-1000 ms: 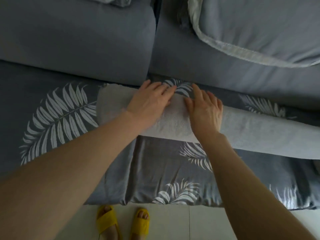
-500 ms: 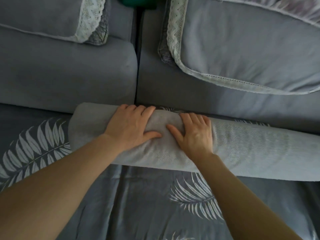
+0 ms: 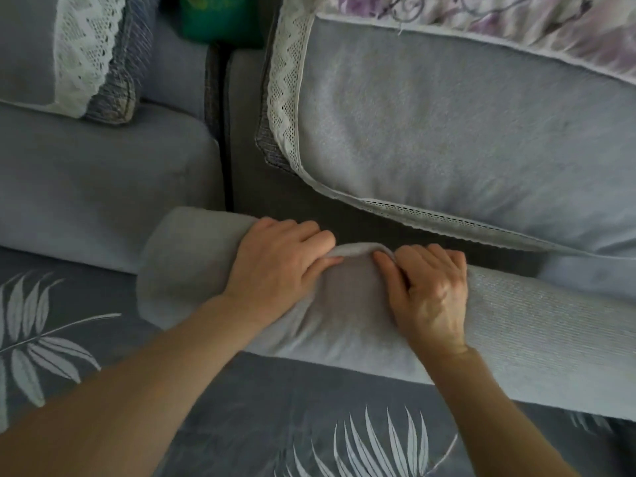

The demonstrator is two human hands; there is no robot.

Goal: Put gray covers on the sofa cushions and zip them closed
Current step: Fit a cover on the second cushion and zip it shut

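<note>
- A long gray cushion (image 3: 516, 325) lies across the sofa seat (image 3: 241, 407), its long axis running left to right along the foot of the backrest (image 3: 103, 187).
- The left hand (image 3: 275, 270) curls over the cushion's far edge, fingers and thumb pinching up a ridge of the gray cover (image 3: 354, 251).
- The right hand (image 3: 430, 290) sits just beside it, fingers curled, gripping the same fold; the raised ridge runs between the two thumbs.
- Both hands are near the cushion's left end (image 3: 161, 263); most of its length stretches away to the right, past the right hand and out of frame.
- No zipper is visible, so whether it is open or closed cannot be told.
- Judged from this, any pull along the cover would follow the long axis, and the right hand is nearer the uncovered stretch of travel.
- A lace-trimmed cushion (image 3: 447, 132) leans on the backrest just behind.
</note>
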